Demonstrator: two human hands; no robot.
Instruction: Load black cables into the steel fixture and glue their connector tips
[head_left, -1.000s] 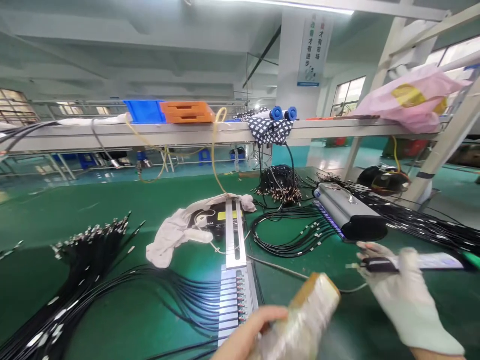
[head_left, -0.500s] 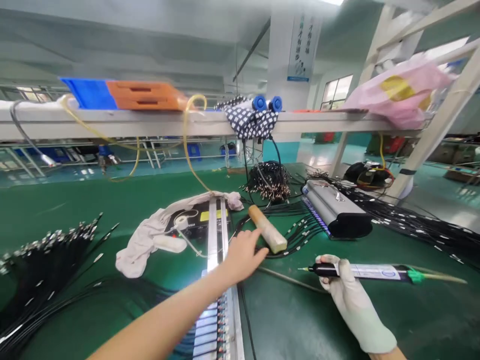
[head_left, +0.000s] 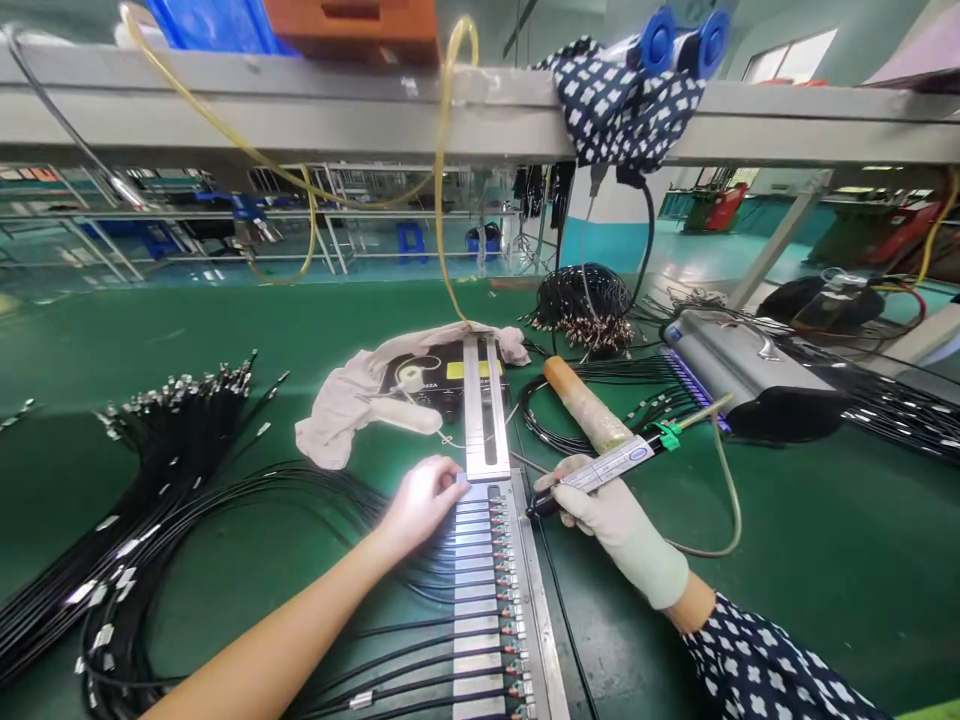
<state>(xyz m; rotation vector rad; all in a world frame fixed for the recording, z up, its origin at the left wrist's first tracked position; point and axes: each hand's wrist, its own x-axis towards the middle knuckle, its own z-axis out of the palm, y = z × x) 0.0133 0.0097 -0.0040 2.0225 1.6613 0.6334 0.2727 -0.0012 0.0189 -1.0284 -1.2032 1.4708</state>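
Note:
A long metal fixture (head_left: pixel 541 610) lies in front of me, with a row of black cables (head_left: pixel 420 640) set side by side across its pale strip. My bare left hand (head_left: pixel 424 503) is at the far left end of that strip, fingers curled and thumb tip at its edge; what it pinches, if anything, is hidden. In a white glove, my right hand (head_left: pixel 611 515) grips a dispensing syringe (head_left: pixel 611 463) with a black front end and green cap. The syringe slants down to the left, its tip beside the fixture's right rail near the first cables; contact cannot be made out.
Beyond the fixture a black box (head_left: pixel 446 385) is partly under a pale cloth (head_left: pixel 334 420). A wrapped roll (head_left: pixel 589 400) lies behind the syringe. Cable bundles (head_left: pixel 187 430) fill the left; a grey device (head_left: pixel 750 370) stands right. A shelf beam (head_left: pixel 337 110) crosses above.
My left hand has come back from the wrapped roll to the fixture's strip. My right hand has brought the syringe leftward to the fixture. The view has tilted down.

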